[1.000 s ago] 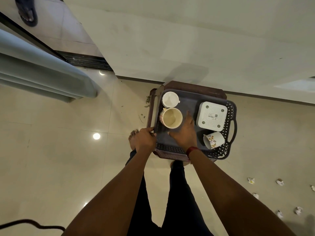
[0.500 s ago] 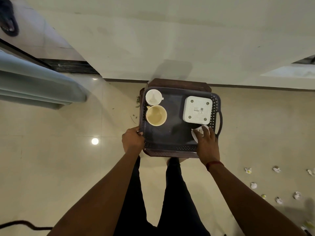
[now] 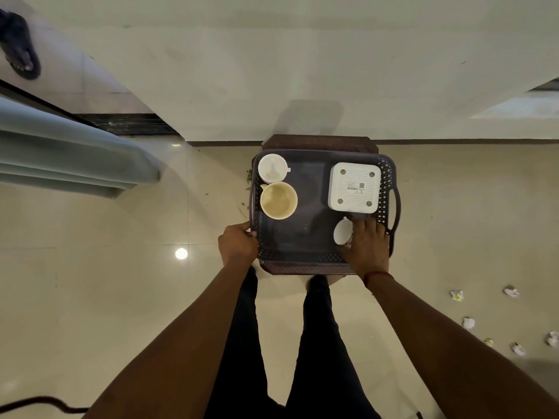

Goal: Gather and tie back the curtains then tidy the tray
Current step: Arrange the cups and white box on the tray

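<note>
the tray (image 3: 305,256) sits on a brown stool (image 3: 317,142) pushed against the wall, directly in front of the person's feet. the left hand (image 3: 237,244) grasps the tray's left rim near the front corner, most likely to steady it while the other hand works inside. the right hand (image 3: 367,249) lies over a small cup (image 3: 343,231) tipped on its side in the front right corner, mouth facing left. it seems to be grasping the cup's body, probably to stand it up or shift it. a cream mug (image 3: 278,200) and a white cup (image 3: 272,168) stand upright and close together along the left wall, which looks like tidying already under way. a white box (image 3: 354,187) fills the far right corner, underside up with four feet showing, just beyond the right hand's fingertips.

the grey curtain (image 3: 75,152) hangs bunched at the left, well apart from the tray. whether it is tied cannot be told.

the box's underside carries a label (image 3: 356,188) with a small square code and lines of print, too small to read. no other writing shows.
</note>
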